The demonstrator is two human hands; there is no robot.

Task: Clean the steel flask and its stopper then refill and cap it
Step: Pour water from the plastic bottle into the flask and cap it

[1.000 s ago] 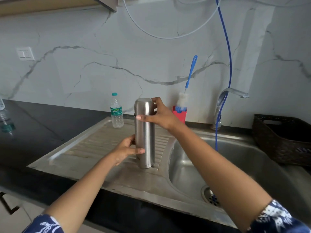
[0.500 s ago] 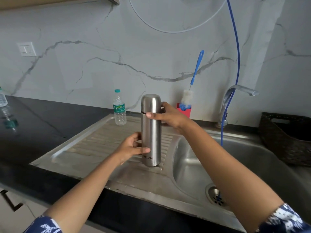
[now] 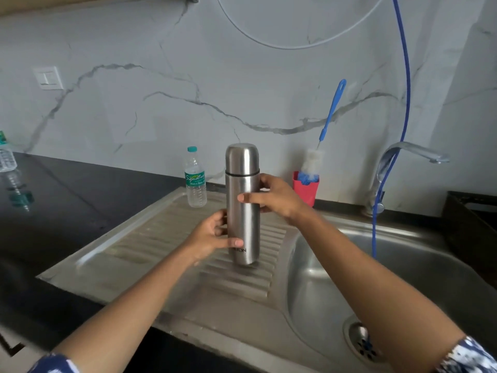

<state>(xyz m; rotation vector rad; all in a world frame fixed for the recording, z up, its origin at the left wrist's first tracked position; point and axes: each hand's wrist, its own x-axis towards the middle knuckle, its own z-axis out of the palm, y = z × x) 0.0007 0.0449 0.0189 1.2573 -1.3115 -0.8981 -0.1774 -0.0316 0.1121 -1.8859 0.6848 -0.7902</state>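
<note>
So the steel flask point(image 3: 242, 211) is held upright right over the ribbed drainboard point(image 3: 161, 238), pretty much dead centre of the view. Whether its base is actually set down on the ribs or just hovering can't be told. The lower body is gripped by the left hand point(image 3: 212, 238), fingers and thumb wrapped round it near the logo. The upper body, just under the black seam, is gripped by the right hand point(image 3: 277, 197), thumb laid across the front. The outer cap point(image 3: 242, 158) is on, so the stopper is hidden underneath and can't be seen at all.

Step-wise, this is judged to be the very start: nothing is opened, so the cleaning isn't begun yet. What's probably called for next is the right hand being moved up onto the cap, so it can be twisted off while the body is steadied from below. Then the stopper can be taken out.

Everything needed is close by. The bottle brush point(image 3: 332, 111) is parked in its red holder point(image 3: 306, 188) at about 2 o'clock from the flask. The tap point(image 3: 403, 154) is found at 3 o'clock, the sink basin point(image 3: 403, 265) at 4 o'clock, and a small water bottle point(image 3: 195, 179) at 10 o'clock.
</note>
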